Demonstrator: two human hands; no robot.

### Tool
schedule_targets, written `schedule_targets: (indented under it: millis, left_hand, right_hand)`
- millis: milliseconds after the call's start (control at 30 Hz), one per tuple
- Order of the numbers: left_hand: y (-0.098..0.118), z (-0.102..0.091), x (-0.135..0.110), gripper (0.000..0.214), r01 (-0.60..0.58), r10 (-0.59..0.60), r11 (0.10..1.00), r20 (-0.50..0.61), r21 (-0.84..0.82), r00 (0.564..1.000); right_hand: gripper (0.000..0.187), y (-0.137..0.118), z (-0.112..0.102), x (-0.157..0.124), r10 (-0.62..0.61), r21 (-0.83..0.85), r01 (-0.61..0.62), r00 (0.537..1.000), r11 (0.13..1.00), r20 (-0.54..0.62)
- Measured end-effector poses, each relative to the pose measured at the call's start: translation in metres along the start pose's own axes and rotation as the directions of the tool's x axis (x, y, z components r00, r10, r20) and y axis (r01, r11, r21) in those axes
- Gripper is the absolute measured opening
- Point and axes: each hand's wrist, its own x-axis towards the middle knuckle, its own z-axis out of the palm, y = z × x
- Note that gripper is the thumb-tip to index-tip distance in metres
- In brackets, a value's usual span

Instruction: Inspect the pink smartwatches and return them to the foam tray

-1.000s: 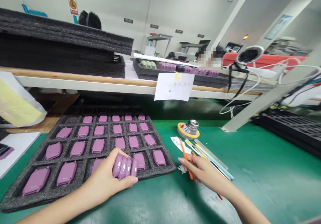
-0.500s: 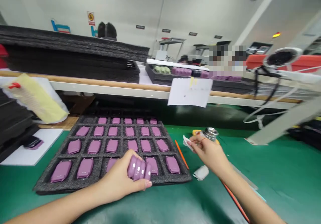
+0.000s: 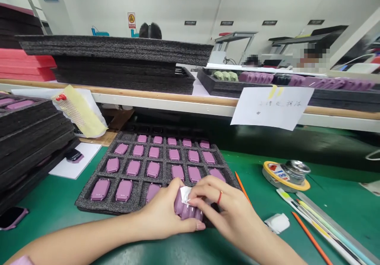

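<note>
My left hand (image 3: 160, 214) is wrapped round a row of several purple watch cases (image 3: 191, 213), held over the near edge of the black foam tray (image 3: 84, 203). Between the thumb and fingers of my right hand (image 3: 230, 206) is a small white wipe (image 3: 185, 194), which lies against the top of those cases. Part of the row is hidden behind my fingers. More purple watch cases (image 3: 124, 189) sit singly in the tray's compartments, in rows.
Right of the tray are an orange stick (image 3: 242, 186), a crumpled white wipe (image 3: 278, 222), a tape roll (image 3: 268, 174) around a metal-topped container (image 3: 297, 167), and several long thin strips. Foam trays (image 3: 35, 138) are stacked at left. A shelf (image 3: 166, 102) crosses behind.
My right hand has brought the wipe from beside the metal-topped container onto the cases in my left hand. The head view has turned left.
</note>
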Motion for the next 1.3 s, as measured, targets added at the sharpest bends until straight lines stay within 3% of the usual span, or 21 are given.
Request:
schedule_targets:
  millis: [133,233,333,433,500,533,633,700,767,867,933,1067,1133,1233,1300]
  left_hand:
    - [0.003,0.0,0.0,0.051,-0.02,0.02,1.0,-0.004,-0.011,1.0]
    - [0.004,0.0,-0.002,0.056,0.023,-0.022,0.999,-0.028,0.039,0.999]
    - [0.008,-0.002,-0.009,0.058,0.003,-0.001,1.0,-0.058,0.026,0.998]
    - [0.017,-0.003,-0.016,0.06,-0.044,0.041,0.999,-0.113,-0.026,0.993]
    - [0.025,-0.004,-0.02,0.061,-0.08,0.069,0.994,-0.131,-0.08,0.989]
    - [0.03,-0.005,-0.021,0.061,-0.106,0.091,0.989,-0.138,-0.104,0.986]
    - [0.043,-0.008,-0.024,0.064,-0.19,0.167,0.971,-0.159,-0.146,0.973]
    - [0.048,-0.01,-0.024,0.068,-0.249,0.221,0.951,-0.157,-0.185,0.963]
    - [0.052,-0.011,-0.024,0.077,-0.31,0.277,0.924,-0.164,-0.226,0.947]
    - [0.057,-0.014,-0.024,0.095,-0.375,0.337,0.879,-0.172,-0.296,0.926]
    - [0.063,-0.018,-0.025,0.106,-0.346,0.323,0.855,-0.124,-0.385,0.938]
    - [0.075,-0.029,-0.025,0.14,-0.233,0.299,0.837,0.058,-0.495,0.952]
    - [0.08,-0.032,-0.022,0.129,-0.207,0.303,0.827,0.104,-0.523,0.947]
    - [0.084,-0.03,-0.015,0.086,-0.18,0.246,0.823,0.051,-0.539,0.968]
    - [0.086,-0.026,-0.012,0.085,-0.187,0.219,0.849,0.007,-0.494,0.976]
  right_hand:
    - [0.017,-0.01,0.004,0.001,-0.015,-0.043,0.016,1.0,0.999,0.015]
    - [0.019,-0.007,-0.007,0.001,0.003,-0.117,-0.009,0.999,0.993,-0.052]
    - [0.018,0.02,-0.043,-0.011,0.091,-0.26,-0.105,0.994,0.96,-0.065]
    - [0.027,0.055,-0.085,-0.032,0.311,-0.517,-0.295,0.949,0.804,-0.058]
    - [0.019,0.066,-0.1,-0.04,0.408,-0.614,-0.355,0.911,0.705,-0.058]
    - [0.032,0.063,-0.102,-0.04,0.416,-0.598,-0.344,0.909,0.724,-0.018]
    - [0.087,0.03,-0.084,-0.023,0.267,-0.369,-0.207,0.956,0.906,0.118]
    - [0.107,0.002,-0.063,-0.005,0.128,-0.221,-0.1,0.985,0.97,0.114]
    - [0.106,-0.017,-0.044,0.013,0.057,-0.101,-0.049,0.995,0.994,0.079]
    - [0.096,-0.023,-0.025,0.033,-0.018,0.046,0.017,1.0,0.999,0.018]
    - [0.092,-0.02,-0.019,0.04,-0.071,0.13,0.076,0.997,0.989,-0.041]
    - [0.093,-0.019,-0.013,0.047,-0.039,0.203,0.076,0.983,0.976,-0.18]
    - [0.094,-0.021,-0.011,0.048,-0.068,0.143,0.102,0.973,0.984,-0.22]
    - [0.093,-0.02,-0.01,0.048,-0.146,0.04,0.162,0.955,0.986,-0.258]
    - [0.09,-0.016,-0.011,0.047,-0.13,0.059,0.15,0.957,0.987,-0.261]
